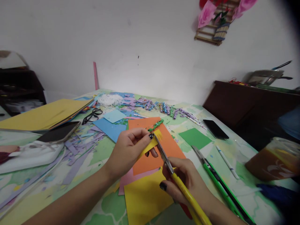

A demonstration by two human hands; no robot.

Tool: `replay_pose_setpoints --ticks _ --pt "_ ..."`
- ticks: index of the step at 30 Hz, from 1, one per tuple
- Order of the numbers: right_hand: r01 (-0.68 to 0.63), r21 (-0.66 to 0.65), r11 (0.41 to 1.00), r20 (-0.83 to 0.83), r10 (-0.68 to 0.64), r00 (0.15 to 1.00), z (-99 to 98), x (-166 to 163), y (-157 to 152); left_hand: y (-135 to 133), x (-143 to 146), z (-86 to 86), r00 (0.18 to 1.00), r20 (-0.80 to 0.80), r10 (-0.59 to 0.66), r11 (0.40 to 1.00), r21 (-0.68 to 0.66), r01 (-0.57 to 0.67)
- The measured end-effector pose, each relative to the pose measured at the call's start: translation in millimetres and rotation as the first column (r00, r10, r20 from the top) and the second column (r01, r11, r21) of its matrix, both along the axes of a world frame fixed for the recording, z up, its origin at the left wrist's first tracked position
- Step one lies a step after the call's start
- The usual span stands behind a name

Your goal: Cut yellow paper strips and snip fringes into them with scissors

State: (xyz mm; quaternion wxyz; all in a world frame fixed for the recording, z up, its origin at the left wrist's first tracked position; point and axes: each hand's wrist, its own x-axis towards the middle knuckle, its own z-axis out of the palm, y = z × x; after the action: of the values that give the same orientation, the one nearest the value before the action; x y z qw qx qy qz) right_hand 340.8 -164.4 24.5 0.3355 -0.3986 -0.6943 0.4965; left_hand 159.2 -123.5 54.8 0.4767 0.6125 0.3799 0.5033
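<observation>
My left hand (131,147) pinches a yellow paper strip (145,150) between thumb and fingers. Fine slits fringe the strip's far end. Around the handles of a pair of scissors (165,156), yellow and partly red, my right hand (187,178) is closed. The blades reach up to the strip right beside my left thumb; whether they are parted is hard to see. Just past my left fingertips shows a curled green paper piece (156,125). Underneath lie an orange sheet (172,147), a pink sheet (123,181) and a yellow sheet (142,200).
A green box cutter (220,184) with its blade out, a pen (227,162), a green sheet (195,138) and a phone (215,129) lie rightward, near a drink cup (274,159). Leftward are glasses (92,115), another phone (59,131), purple scraps (77,159) and yellow sheets (44,114).
</observation>
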Motion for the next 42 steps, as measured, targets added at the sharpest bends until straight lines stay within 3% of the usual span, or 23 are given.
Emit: replay_pose_setpoints --ticks 42 --pt "0.019 -0.001 1.000 0.003 -0.019 1.000 3.0 -0.1 -0.6 -0.4 1.5 0.8 0.996 0.070 -0.045 0.999 -0.010 0.046"
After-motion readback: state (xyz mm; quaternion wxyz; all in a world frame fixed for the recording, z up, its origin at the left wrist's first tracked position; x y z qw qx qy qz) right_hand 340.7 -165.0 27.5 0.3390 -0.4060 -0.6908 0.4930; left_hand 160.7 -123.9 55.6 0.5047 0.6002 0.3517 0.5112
